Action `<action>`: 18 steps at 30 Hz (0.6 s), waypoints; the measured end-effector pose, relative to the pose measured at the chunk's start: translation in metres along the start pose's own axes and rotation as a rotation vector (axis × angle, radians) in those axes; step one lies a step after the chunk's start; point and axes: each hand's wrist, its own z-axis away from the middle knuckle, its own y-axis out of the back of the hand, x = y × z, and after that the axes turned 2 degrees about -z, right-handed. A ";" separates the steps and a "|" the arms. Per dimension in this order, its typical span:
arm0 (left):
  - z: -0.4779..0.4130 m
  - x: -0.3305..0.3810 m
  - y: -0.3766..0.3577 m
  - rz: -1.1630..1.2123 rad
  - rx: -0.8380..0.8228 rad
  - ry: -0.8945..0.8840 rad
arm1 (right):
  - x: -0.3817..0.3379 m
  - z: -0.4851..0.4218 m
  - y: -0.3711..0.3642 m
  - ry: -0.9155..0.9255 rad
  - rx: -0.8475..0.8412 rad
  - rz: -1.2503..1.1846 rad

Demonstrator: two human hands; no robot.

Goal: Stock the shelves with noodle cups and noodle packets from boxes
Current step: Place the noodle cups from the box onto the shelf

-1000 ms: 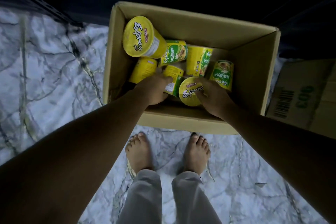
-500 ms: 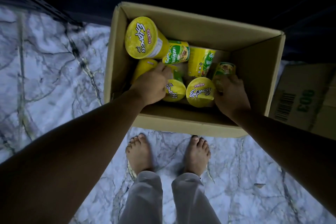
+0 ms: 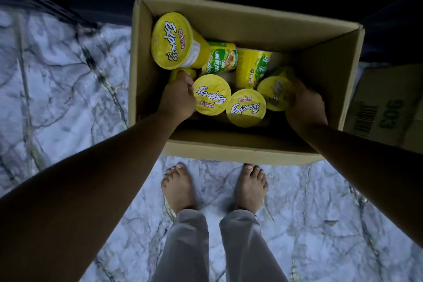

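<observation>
1. Head view, task things: yellow noodle cups with foil lids are seen inside an open brown cardboard box (image 3: 229, 151) set on the floor. The left grip (image 3: 178, 98) is clamped round the side of an upright yellow cup with upside-down lid lettering (image 3: 211, 95). The right grip (image 3: 304, 105) is clamped round a yellow cup with a blurred lid (image 3: 275, 94) near the right wall.
2. Head view, step in hand: both cups are judged ready to be lifted out. They are best raised straight up with the lids kept level. Only a light squeeze is advised, since thin walls may be dented.
3. Head view, obstacles: a third upright yellow cup (image 3: 246, 107) is wedged between the held pair and could be tipped or dragged along. A tilted yellow cup (image 3: 171, 40) is propped in the far left corner just beyond the left grip. More cups are laid on their sides behind. The tall near wall must be cleared by both wrists.
4. Head view, surroundings: a second cardboard box with a printed barcode (image 3: 386, 107) is placed to the right. Bare feet (image 3: 178, 185) are planted on the veined white marble floor (image 3: 57, 75). No shelf can be made out in the dark.
</observation>
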 end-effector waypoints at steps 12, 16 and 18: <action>0.020 0.018 -0.021 -0.601 -0.180 -0.313 | -0.008 -0.007 0.003 -0.052 -0.245 0.047; 0.015 0.018 -0.023 -0.746 -0.201 -0.349 | -0.007 -0.008 0.000 0.094 -0.241 0.329; 0.011 0.020 -0.024 -0.761 -0.180 -0.351 | -0.010 -0.012 0.000 0.131 -0.188 0.456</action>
